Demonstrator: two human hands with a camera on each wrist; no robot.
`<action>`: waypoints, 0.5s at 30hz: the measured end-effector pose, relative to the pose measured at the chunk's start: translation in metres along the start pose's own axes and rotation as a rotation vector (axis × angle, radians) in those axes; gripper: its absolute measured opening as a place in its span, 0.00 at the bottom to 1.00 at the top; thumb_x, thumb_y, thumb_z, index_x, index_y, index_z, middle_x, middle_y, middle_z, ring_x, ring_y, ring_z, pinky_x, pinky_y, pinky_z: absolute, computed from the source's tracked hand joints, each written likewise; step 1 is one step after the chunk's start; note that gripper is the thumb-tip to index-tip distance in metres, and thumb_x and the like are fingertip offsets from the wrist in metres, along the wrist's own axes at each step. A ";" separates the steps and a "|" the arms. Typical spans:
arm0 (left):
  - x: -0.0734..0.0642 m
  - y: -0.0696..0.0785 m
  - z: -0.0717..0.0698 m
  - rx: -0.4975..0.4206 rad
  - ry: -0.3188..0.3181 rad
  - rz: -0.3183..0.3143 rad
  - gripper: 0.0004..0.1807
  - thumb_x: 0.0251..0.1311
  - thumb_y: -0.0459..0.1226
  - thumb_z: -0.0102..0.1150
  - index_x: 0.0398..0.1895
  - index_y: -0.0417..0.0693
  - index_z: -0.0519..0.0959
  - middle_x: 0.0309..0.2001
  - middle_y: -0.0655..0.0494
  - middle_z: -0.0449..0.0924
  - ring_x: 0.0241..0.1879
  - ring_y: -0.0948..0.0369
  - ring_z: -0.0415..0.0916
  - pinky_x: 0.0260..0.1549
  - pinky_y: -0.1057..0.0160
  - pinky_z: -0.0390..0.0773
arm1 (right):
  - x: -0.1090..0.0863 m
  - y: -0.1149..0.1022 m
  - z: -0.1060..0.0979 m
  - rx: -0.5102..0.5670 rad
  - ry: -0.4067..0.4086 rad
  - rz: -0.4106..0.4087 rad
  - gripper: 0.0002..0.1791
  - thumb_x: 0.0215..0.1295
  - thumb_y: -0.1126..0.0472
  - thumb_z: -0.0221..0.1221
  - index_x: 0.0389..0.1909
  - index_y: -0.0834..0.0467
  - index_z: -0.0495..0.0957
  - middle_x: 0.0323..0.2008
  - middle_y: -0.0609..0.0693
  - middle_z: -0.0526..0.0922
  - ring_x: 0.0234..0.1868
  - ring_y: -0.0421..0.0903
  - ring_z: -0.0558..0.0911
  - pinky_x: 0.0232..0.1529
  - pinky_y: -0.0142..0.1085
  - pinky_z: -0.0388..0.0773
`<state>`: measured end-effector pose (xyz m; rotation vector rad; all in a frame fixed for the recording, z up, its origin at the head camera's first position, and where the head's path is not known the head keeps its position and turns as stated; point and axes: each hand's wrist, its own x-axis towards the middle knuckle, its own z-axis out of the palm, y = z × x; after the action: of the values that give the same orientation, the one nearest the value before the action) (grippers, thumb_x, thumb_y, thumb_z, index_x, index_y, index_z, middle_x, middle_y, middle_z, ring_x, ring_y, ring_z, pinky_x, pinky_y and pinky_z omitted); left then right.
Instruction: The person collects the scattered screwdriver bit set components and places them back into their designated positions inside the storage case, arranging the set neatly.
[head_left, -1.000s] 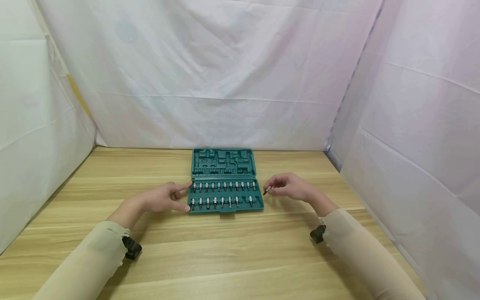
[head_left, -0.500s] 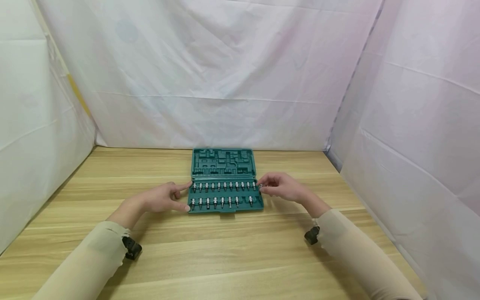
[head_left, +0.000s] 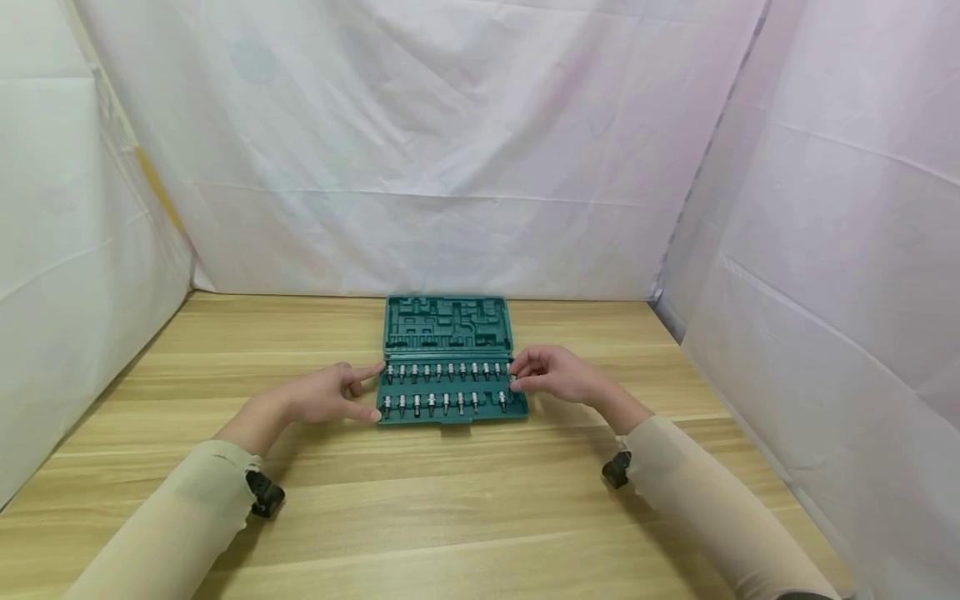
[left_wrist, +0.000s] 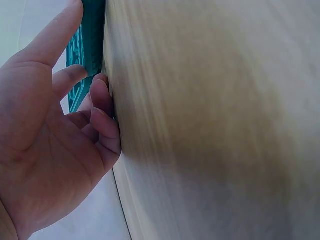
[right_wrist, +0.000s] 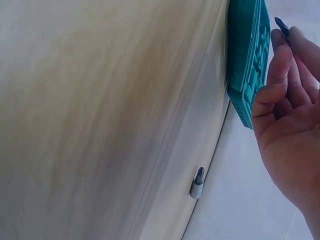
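A green plastic case lies unfolded on the table, its tray holding two rows of silver bit sockets with dark tips. The front row has a gap towards its right end. My left hand touches the tray's left side with a straight thumb at the front corner and a straight index finger further back; the other fingers are curled. Over the tray's right edge, my right hand pinches a bit socket between thumb and fingertips. Its dark tip points up and away from the fingers in the right wrist view.
Another bit socket lies loose on the wooden table, to the right of the case; the right hand and wrist hide it in the head view. White cloth hangs behind the table and along both sides.
My right hand has moved left with the bit socket, from beside the case to over its right end. The left hand and the case have stayed in place.
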<state>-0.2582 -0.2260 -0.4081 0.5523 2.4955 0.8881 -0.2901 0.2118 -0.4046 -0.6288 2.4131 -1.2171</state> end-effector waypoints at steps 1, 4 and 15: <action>0.000 0.000 0.000 0.003 0.000 0.000 0.56 0.66 0.55 0.76 0.90 0.53 0.55 0.51 0.45 0.70 0.49 0.52 0.67 0.45 0.55 0.72 | 0.000 -0.001 0.000 -0.015 0.001 0.005 0.16 0.77 0.55 0.70 0.58 0.59 0.85 0.48 0.50 0.91 0.49 0.48 0.88 0.55 0.48 0.86; 0.001 0.000 0.000 0.002 0.000 -0.002 0.56 0.66 0.55 0.77 0.90 0.53 0.55 0.51 0.45 0.71 0.49 0.52 0.67 0.45 0.55 0.72 | 0.004 -0.001 0.003 -0.057 0.003 0.002 0.16 0.76 0.53 0.71 0.57 0.57 0.87 0.48 0.49 0.91 0.48 0.46 0.86 0.53 0.45 0.84; 0.000 0.002 0.000 0.002 -0.004 -0.003 0.56 0.67 0.55 0.76 0.90 0.52 0.55 0.50 0.46 0.69 0.48 0.52 0.66 0.45 0.55 0.71 | 0.021 -0.008 0.015 -0.152 -0.048 -0.005 0.09 0.75 0.54 0.71 0.50 0.51 0.91 0.47 0.46 0.90 0.46 0.42 0.86 0.51 0.39 0.85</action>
<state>-0.2580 -0.2247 -0.4071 0.5507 2.4931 0.8823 -0.2985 0.1862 -0.4094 -0.7007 2.4814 -1.0159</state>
